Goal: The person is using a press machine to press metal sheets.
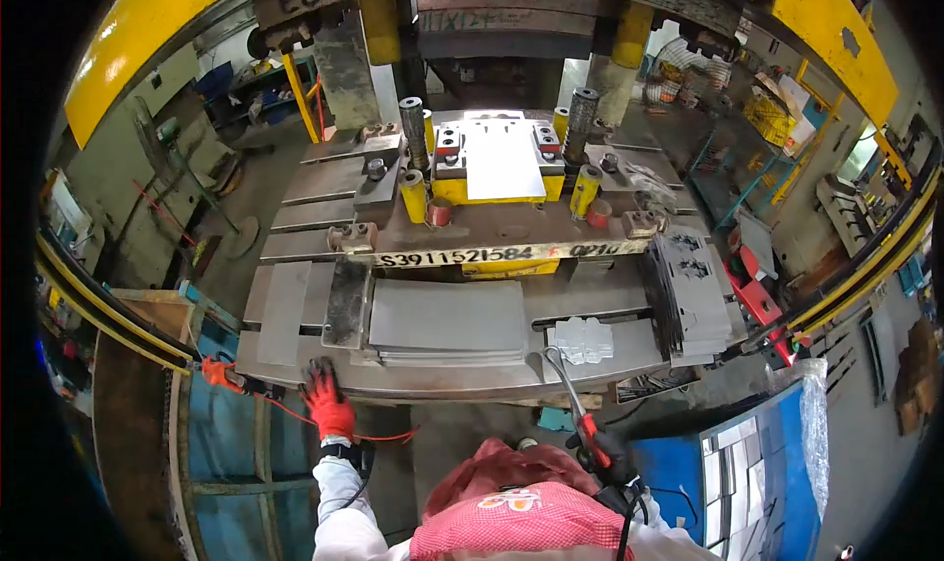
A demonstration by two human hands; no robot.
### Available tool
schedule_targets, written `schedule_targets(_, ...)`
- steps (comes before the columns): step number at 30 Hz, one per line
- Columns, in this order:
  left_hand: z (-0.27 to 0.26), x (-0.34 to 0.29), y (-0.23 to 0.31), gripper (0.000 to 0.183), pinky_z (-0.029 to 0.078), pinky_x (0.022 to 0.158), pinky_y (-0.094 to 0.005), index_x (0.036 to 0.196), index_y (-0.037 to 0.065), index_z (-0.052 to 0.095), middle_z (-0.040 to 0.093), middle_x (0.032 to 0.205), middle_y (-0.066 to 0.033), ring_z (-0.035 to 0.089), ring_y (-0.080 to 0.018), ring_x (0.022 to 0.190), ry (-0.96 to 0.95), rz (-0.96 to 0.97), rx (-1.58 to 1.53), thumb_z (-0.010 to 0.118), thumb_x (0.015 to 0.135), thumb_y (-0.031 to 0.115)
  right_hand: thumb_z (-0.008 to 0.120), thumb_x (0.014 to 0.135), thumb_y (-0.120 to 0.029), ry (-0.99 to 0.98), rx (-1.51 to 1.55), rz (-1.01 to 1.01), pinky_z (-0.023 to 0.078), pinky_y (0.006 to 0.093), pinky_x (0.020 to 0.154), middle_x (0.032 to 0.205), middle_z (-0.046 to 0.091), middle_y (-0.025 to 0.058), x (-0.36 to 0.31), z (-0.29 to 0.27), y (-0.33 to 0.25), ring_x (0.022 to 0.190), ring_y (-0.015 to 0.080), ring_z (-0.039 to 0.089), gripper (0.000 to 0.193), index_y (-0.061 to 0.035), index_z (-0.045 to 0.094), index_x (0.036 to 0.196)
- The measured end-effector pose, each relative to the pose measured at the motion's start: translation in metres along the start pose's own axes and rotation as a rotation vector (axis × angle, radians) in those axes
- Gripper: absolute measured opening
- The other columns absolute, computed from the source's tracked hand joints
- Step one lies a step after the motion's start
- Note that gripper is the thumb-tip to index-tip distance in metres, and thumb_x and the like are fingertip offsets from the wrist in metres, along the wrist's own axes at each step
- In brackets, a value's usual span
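Observation:
My left hand (325, 405), in a red glove with dark fingertips, is open, its fingers spread at the front edge of the press bed (442, 382). It holds nothing. My right hand (608, 455), in a dark glove, is closed round the red grip of a long metal hand tool (564, 374) with a curved tip. That tip hangs over the bed's front edge, beside a small stack of pale cut metal pieces (580, 340). Between my hands lies a stack of flat grey metal sheets (447, 315). Farther back, a bright sheet (504, 164) rests on the yellow-based die (450, 189).
Dark guide posts (582, 123) and yellow posts (414, 197) stand round the die. Formed plates (688, 295) are stacked at the right. A red cord (383, 437) runs near my left wrist. A blue bin (678, 477) with metal pieces stands at the lower right.

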State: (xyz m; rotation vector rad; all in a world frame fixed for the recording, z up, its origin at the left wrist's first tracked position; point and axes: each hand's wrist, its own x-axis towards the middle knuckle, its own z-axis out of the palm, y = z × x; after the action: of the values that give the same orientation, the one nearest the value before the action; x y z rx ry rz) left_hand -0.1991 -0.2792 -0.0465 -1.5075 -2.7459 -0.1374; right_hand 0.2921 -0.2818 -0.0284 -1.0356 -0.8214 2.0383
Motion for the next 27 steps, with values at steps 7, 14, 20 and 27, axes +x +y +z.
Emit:
schedule_targets(7, 0.018, 0.003, -0.001, 0.073, 0.009, 0.103, -0.0569, 0.134, 0.019, 0.025, 0.009, 0.144, -0.0092, 0.002, -0.0290, 0.133, 0.039, -0.033, -0.058, 0.056, 0.069, 0.010, 0.052, 0.075, -0.053, 0.143, -0.102, -0.109, 0.035, 0.0197, 0.043, 0.068, 0.055, 0.0039, -0.018, 0.044, -0.005, 0.049, 0.0104, 0.048, 0.062, 0.0025, 0.053, 0.102)
schedule_targets(14, 0.009, 0.000, 0.002, 0.074, 0.011, 0.102, -0.0575, 0.134, 0.021, 0.024, 0.010, 0.144, -0.0082, 0.004, -0.0284, 0.133, 0.066, -0.016, -0.016, 0.057, 0.069, 0.011, 0.052, 0.074, -0.051, 0.150, -0.095, -0.060, 0.036, 0.0195, 0.044, 0.068, 0.056, 0.0051, -0.026, 0.041, 0.000, 0.050, 0.0104, 0.049, 0.061, 0.0029, 0.053, 0.102)
schedule_targets(20, 0.015, 0.002, -0.001, 0.077, 0.011, 0.103, -0.0563, 0.136, 0.023, 0.020, 0.011, 0.144, -0.0080, 0.005, -0.0279, 0.133, 0.029, -0.030, -0.010, 0.057, 0.069, 0.012, 0.054, 0.077, -0.045, 0.088, -0.003, -0.108, 0.039, 0.0208, 0.044, 0.087, 0.060, 0.0117, -0.027, 0.038, 0.000, 0.052, 0.0100, 0.050, 0.059, -0.0002, 0.047, 0.114)
schedule_targets(27, 0.012, 0.002, -0.001, 0.082, 0.012, 0.103, -0.0534, 0.137, 0.022, 0.018, 0.011, 0.144, -0.0087, 0.005, -0.0278, 0.133, 0.073, -0.022, 0.026, 0.060, 0.067, 0.014, 0.053, 0.079, -0.041, -0.052, -0.005, -0.052, 0.038, 0.0203, 0.046, 0.092, 0.060, 0.0114, -0.019, 0.020, 0.007, 0.054, 0.0089, 0.049, 0.062, -0.0016, 0.039, 0.124)
